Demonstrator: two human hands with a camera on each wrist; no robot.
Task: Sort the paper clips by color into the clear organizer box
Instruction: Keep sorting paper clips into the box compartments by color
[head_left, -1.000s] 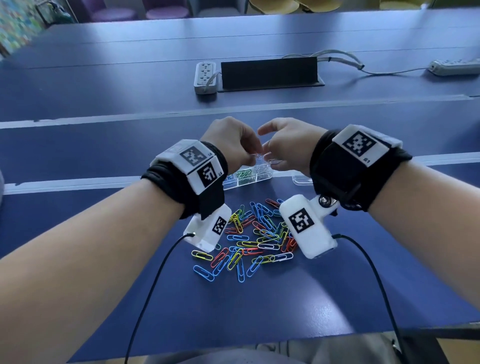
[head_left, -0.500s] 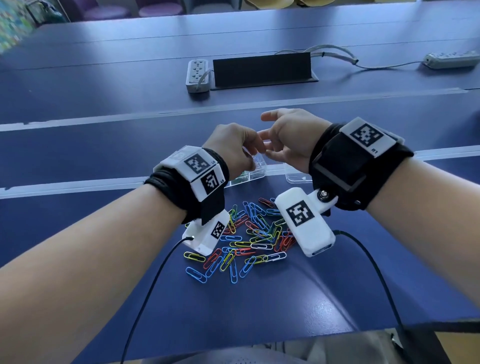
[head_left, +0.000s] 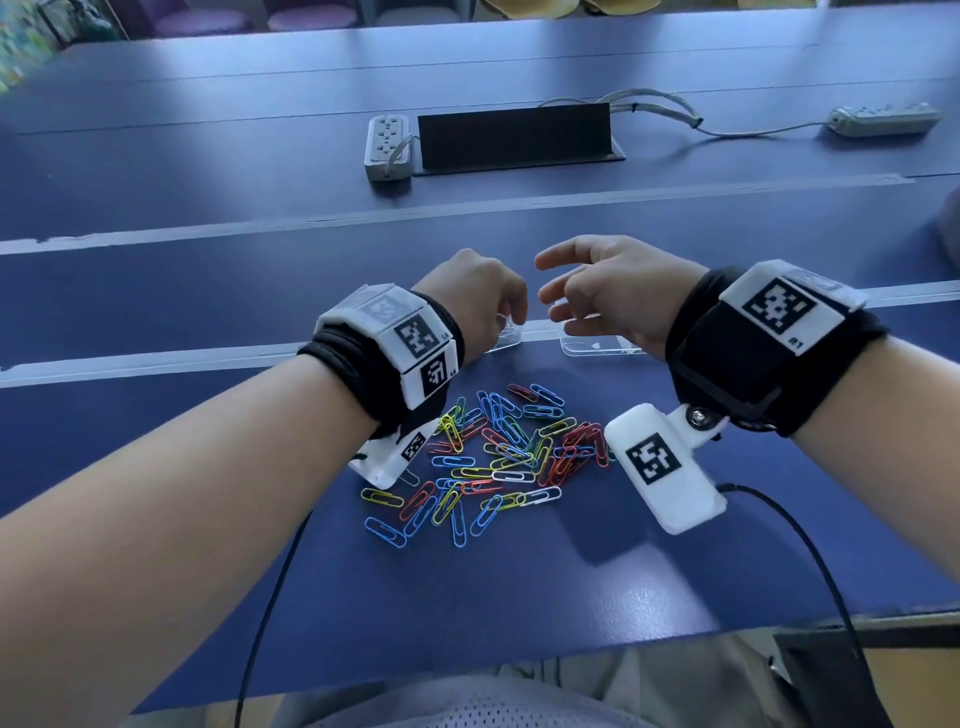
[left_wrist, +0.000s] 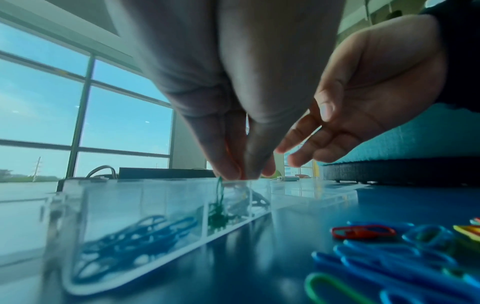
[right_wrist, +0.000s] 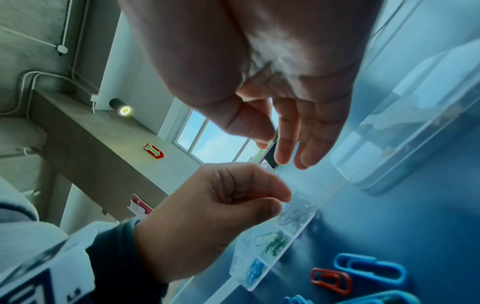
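Clear organizer box (left_wrist: 145, 216) lying on the blue desk (head_left: 519, 597), just beyond the loose pile of paper clips (head_left: 498, 457). Its end compartment holds blue clips (left_wrist: 135, 236); the next one along holds green clips (left_wrist: 219, 218); the compartment after that holds pale clips (right_wrist: 296, 209), their colour unclear through the plastic. The box's clear lid (head_left: 597, 345) lies flat on the desk beside the box, under the right hand.

Left hand (head_left: 478, 301) directly over the box, fingers (left_wrist: 228, 160) bunched together and pointing down at the rim above the green compartment. A green clip (left_wrist: 220, 189) hangs just below the fingertips, and a reddish streak shows between the bunched fingers. Whether the fingers grip the green clip or merely touch it cannot be told.

Right hand (head_left: 618, 291) beside the left hand and apart from it, above the lid, fingers (right_wrist: 306, 133) straight, loosely spread and holding nothing.

The pile on the near side of the box mixes blue, red, yellow, green and white clips, spread flat on the desk between the two wrists. Well beyond the box, a black panel (head_left: 514, 135) with a power strip (head_left: 387, 145) at its side; a second power strip (head_left: 883, 119) further along the desk, joined by a cable.
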